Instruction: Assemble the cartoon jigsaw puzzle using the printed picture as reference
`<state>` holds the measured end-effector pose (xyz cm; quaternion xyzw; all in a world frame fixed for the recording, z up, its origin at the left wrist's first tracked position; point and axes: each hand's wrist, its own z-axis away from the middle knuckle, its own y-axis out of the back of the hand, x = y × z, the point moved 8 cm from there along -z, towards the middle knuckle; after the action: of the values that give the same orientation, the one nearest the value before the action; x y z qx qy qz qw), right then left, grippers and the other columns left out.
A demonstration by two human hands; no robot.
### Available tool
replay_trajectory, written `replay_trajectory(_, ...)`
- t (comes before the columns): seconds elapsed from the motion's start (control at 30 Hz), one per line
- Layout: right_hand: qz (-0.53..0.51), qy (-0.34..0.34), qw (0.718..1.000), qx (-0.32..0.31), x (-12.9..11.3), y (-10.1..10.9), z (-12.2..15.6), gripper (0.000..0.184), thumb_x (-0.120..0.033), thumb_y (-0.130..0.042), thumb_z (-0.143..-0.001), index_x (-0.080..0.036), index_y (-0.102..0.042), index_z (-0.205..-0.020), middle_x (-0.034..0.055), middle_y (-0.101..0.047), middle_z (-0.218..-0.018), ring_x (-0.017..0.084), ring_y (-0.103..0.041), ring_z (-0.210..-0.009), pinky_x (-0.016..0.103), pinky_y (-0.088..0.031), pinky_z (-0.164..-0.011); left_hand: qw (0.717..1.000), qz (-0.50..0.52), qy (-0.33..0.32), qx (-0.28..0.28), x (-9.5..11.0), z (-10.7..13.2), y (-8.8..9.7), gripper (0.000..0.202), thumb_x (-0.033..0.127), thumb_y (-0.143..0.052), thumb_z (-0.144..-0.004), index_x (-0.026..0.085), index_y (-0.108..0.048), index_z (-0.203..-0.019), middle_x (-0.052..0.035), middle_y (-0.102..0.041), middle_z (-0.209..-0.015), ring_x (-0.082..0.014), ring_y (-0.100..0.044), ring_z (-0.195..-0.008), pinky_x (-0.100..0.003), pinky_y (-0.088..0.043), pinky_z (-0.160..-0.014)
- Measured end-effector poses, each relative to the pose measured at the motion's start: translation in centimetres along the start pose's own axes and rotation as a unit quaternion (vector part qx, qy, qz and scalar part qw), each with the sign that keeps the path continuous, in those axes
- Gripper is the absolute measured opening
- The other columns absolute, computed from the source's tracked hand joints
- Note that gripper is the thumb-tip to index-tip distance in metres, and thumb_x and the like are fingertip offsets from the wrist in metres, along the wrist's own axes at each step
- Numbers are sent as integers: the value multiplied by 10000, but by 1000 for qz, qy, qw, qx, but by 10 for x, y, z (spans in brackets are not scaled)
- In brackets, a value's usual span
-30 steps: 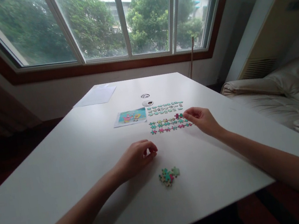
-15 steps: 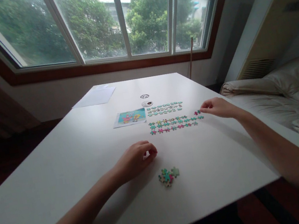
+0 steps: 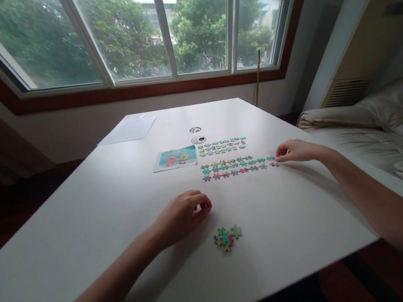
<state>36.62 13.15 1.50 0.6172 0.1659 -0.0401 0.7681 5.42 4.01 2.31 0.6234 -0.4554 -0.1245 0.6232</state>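
Crosswise, the nearer row of jigsaw pieces (image 3: 239, 170) is laid left to right; its right end is met by the right hand (image 3: 296, 150), fingertips together, grip not discernible. The loosely curled left hand (image 3: 181, 217) is rested farther off.

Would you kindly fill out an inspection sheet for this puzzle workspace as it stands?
Surface: white table, flat and evenly lit.
Job's things: loose puzzle pieces in near rows and far rows; joined cluster near the front edge; reference picture.
Clutter: paper sheet at the far left; round discs, too small to identify.
Hands: left hand curled, resting on the table beside the joined cluster; right hand with fingertips at the near rows' right end.
Cables: nothing seen.
Surroundings: window with trees outside; cushioned seat and cabinet unit at right.
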Motion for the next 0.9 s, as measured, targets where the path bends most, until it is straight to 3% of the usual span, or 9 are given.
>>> replay_trajectory(0.33,-11,58,998,-17,-18,-11,-1,279,-356,-573,-682,-172,-690,-855,44,-661,-749,168,-592,-688,246,-413,-610,1000,-4,1,-1,3,0,1,156,157,-463,-817,168,-617,-795,-38,-602,-783,-123,-526,-665,-221,-419,-634)
replay_trajectory(0.7,-24,67,997,-10,-25,-10,0,262,-357,-588,-693,-165,-687,-841,43,-648,-719,158,-577,-664,235,-403,-585,1000,1,0,-5,2,1,1,159,169,-461,-824,169,-619,-807,-41,-604,-793,-126,-524,-676,-226,-414,-646)
replay_trajectory(0.8,-38,80,996,7,-37,-5,4,269,-393,-584,-711,-160,-670,-816,34,-641,-689,144,-561,-636,230,-400,-580,1000,3,-1,-17,4,2,1,150,189,-471,-831,170,-619,-823,-40,-598,-796,-129,-525,-685,-228,-408,-654)
replay_trajectory(0.9,-50,130,990,27,-70,-7,15,267,-407,-563,-742,-164,-658,-799,19,-614,-665,126,-533,-612,223,-391,-564,998,17,-11,-57,14,3,-3,142,285,-530,-824,182,-623,-852,-32,-589,-794,-134,-527,-695,-226,-403,-651)
